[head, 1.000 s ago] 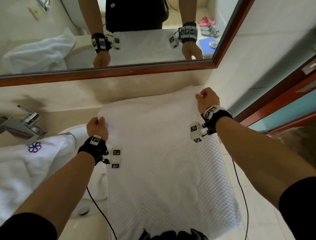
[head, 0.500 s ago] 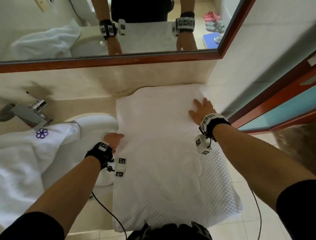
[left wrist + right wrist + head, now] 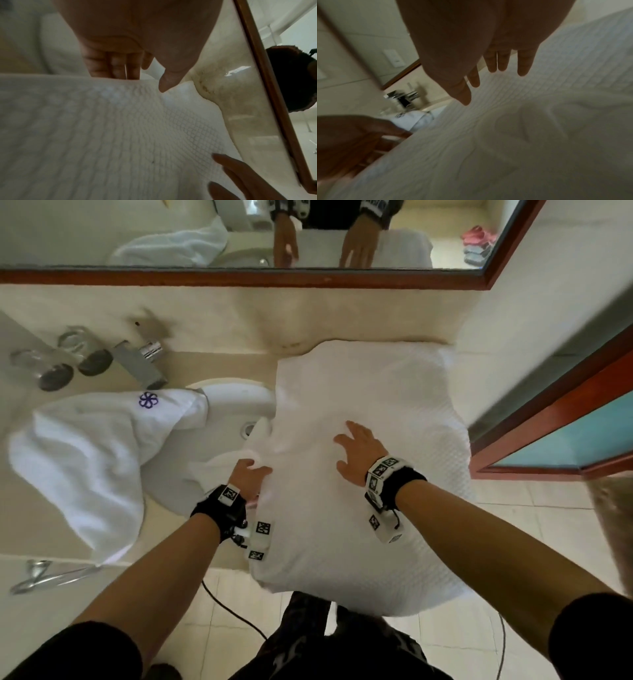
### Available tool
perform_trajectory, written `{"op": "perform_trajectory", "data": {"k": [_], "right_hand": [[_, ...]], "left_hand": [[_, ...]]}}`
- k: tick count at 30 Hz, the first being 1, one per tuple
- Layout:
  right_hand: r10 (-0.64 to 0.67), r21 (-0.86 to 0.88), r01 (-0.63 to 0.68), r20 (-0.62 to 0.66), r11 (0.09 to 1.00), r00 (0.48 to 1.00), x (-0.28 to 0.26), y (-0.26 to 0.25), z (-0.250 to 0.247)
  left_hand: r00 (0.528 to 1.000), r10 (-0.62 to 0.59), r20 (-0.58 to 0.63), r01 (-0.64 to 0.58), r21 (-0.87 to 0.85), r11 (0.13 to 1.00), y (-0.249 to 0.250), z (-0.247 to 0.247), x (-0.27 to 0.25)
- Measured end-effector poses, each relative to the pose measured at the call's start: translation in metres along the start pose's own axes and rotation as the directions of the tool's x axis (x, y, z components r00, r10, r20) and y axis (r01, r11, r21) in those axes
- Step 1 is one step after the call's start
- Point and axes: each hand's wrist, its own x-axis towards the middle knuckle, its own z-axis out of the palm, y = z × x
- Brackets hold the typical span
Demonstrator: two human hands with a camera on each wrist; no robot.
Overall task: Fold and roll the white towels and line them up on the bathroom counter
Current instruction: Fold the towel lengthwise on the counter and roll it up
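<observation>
The worktop point(image 3: 222, 337) carries my textured white towel point(image 3: 376, 525), spread right of the sink point(image 3: 236, 398) with its near end hanging over the front edge; a second towel point(image 3: 85, 457) lies crumpled to the left. My right hand point(image 3: 359, 450) lies spread and flat on the cloth. My left hand point(image 3: 248, 477) pinches the towel's left edge. I'd fold that edge across evenly, keeping the right palm down as anchor.

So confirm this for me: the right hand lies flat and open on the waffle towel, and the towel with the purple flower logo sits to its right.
Wrong on one point. In the head view, the towel with the purple flower logo sits left of the waffle towel, draped over the sink. The right hand does lie flat and open.
</observation>
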Motion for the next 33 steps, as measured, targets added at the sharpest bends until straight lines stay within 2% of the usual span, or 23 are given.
{"op": "perform_trajectory", "data": {"k": [2, 5, 8, 10, 12, 15, 17, 21, 24, 26, 29, 33], "right_hand": [[-0.063, -0.026, 0.066, 0.092, 0.998, 0.994, -0.007, -0.018, 0.014], [-0.145, -0.013, 0.148, 0.148, 0.989, 0.978, -0.022, -0.042, 0.024], [-0.229, 0.056, 0.222, 0.231, 0.974, 0.946, -0.047, -0.063, 0.044], [-0.250, 0.103, 0.230, 0.289, 0.968, 0.924, -0.066, -0.073, 0.062], [-0.234, 0.140, 0.198, 0.331, 0.970, 0.914, -0.078, -0.079, 0.074], [-0.178, 0.175, 0.123, 0.349, 0.977, 0.920, -0.087, -0.085, 0.080], [-0.134, 0.177, 0.072, 0.369, 0.982, 0.920, -0.088, -0.090, 0.078], [-0.089, 0.167, 0.025, 0.389, 0.986, 0.917, -0.093, -0.099, 0.073], [-0.051, 0.136, -0.001, 0.377, 0.991, 0.925, -0.100, -0.107, 0.074], [-0.027, 0.111, -0.015, 0.372, 0.994, 0.928, -0.104, -0.114, 0.074], [0.027, 0.101, -0.065, 0.336, 0.993, 0.942, -0.113, -0.125, 0.073], [0.049, 0.044, -0.066, 0.305, 0.997, 0.951, -0.131, -0.147, 0.086]], "left_hand": [[1.000, 0.023, -0.019, -0.022, 0.011, 1.000, -0.020, -0.005, -0.024], [0.997, 0.063, -0.039, -0.060, 0.060, 0.996, -0.046, -0.008, -0.058], [0.996, 0.088, -0.018, -0.084, 0.152, 0.985, -0.078, -0.007, -0.084], [0.994, 0.099, -0.042, -0.092, 0.155, 0.984, -0.101, -0.005, -0.098], [0.995, 0.086, -0.052, -0.080, 0.106, 0.991, -0.120, -0.005, -0.110], [0.999, 0.027, 0.032, -0.030, 0.071, 0.997, -0.146, -0.008, -0.127], [0.996, -0.017, 0.091, 0.004, 0.142, 0.990, -0.158, -0.008, -0.138], [0.982, -0.047, 0.182, -0.024, 0.367, 0.930, -0.184, -0.009, -0.145], [0.972, -0.070, 0.224, -0.038, 0.448, 0.893, -0.193, -0.007, -0.157], [0.976, -0.059, 0.211, -0.035, 0.418, 0.908, -0.200, -0.008, -0.162], [0.976, -0.060, 0.210, 0.005, 0.251, 0.968, -0.205, -0.010, -0.176], [0.964, 0.041, 0.263, -0.089, 0.175, 0.981, -0.196, -0.008, -0.197]]}}
